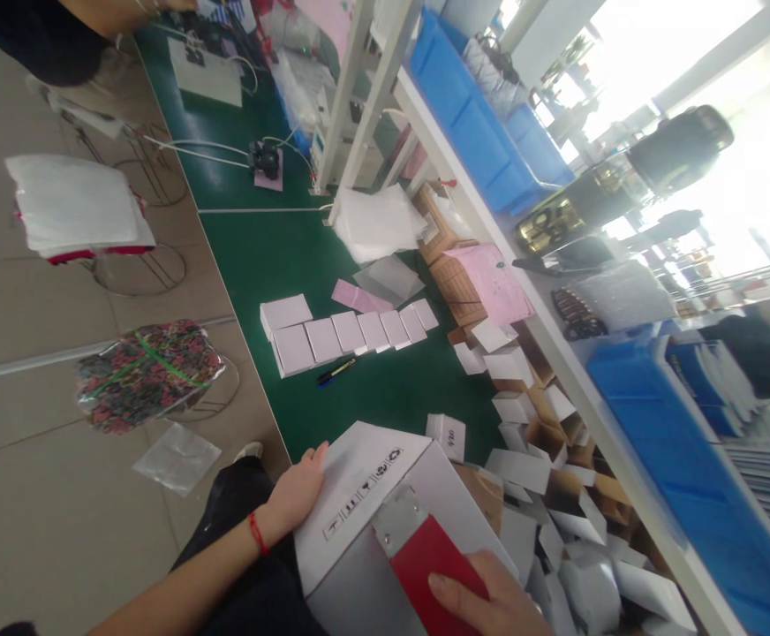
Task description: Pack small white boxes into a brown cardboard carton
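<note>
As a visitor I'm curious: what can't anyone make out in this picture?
All in the head view:
- Red tool: its lower end, hidden by the right hand and cut off by the bottom edge.
- White box: whatever may be inside, hidden by its walls.
- Pink sheet: any writing, too blurred to read.
- Co-worker: the head, cut off by the top edge.

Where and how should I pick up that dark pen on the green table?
Pinch the pen around the middle of its barrel, fingertips on its long sides, probably best from above. Come in from the side facing the big white box: there the table leaves open space, while small white boxes line its other side. It lies flat and thin.
</note>
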Demonstrator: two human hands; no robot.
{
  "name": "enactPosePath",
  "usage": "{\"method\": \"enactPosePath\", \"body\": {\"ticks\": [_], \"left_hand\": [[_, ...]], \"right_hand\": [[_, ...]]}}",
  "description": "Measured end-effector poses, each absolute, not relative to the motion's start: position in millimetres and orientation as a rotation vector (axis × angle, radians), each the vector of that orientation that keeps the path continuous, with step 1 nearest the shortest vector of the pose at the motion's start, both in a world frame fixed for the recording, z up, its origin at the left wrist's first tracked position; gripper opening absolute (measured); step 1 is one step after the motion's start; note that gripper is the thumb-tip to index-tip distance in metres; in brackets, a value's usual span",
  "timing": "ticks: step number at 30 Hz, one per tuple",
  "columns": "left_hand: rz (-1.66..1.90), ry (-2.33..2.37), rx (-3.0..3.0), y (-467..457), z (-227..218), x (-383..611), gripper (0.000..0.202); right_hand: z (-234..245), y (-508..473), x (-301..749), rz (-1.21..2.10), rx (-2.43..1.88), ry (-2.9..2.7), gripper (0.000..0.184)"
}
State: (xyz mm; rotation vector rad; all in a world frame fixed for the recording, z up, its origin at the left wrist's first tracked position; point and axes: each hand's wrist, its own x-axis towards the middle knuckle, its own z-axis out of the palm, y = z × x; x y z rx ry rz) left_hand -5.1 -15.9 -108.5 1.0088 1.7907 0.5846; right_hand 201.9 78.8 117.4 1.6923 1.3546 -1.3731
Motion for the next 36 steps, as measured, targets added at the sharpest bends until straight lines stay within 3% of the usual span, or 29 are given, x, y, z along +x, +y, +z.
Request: {"method": "enactPosePath", "body": {"ticks": [4, 7, 9, 11, 19, 23, 28, 32, 36], "left_hand": [[0.881, 1.44, 1.1, -29.6, -73.8, -18.7, 0.05], [0.868, 1.054, 1.116, -38.9, -38.0, -21.4, 0.085], [0.787, 1.035, 1.102, -41.9, -23.8, -15.7, 0.111], [0.771, 1.14, 1.068, -39.8, -18.5, -5.3, 0.121], [0.929, 1.177, 0.993, -20.6, -13.6, 12.3, 0.093], [0.907, 1.165, 0.983, -21.4, -13.8, 6.6, 0.091], [0.873, 1.141, 0.953, -20.4, -16.0, 6.1, 0.095], [0.823, 1.184, 0.93, -16.8, -5.2, 7.7, 0.097], [0.767, 1.22, 0.884, -12.2, 8.3, 10.3, 0.098]], "right_hand": [[112.8, 74.2, 204.5, -1.469, 1.734, 1.394, 0.074], [108.5, 71.6, 205.8, -1.544, 1.73, 1.437, 0.075], [108.0, 72.6, 205.5, -1.576, 1.721, 1.482, 0.073], [110.0, 74.7, 203.2, -1.598, 1.716, 1.499, 0.071], [134.0, 79.5, 185.9, -1.731, 1.637, 1.449, 0.062], [148.3, 79.9, 200.0, -1.731, 1.591, 1.411, 0.054], [160.6, 71.7, 244.4, -1.567, 1.723, 1.335, 0.059], [166.6, 60.5, 283.9, -1.793, 1.641, 1.41, 0.048], [168.4, 50.0, 317.0, -1.798, 1.653, 1.432, 0.049]]}}
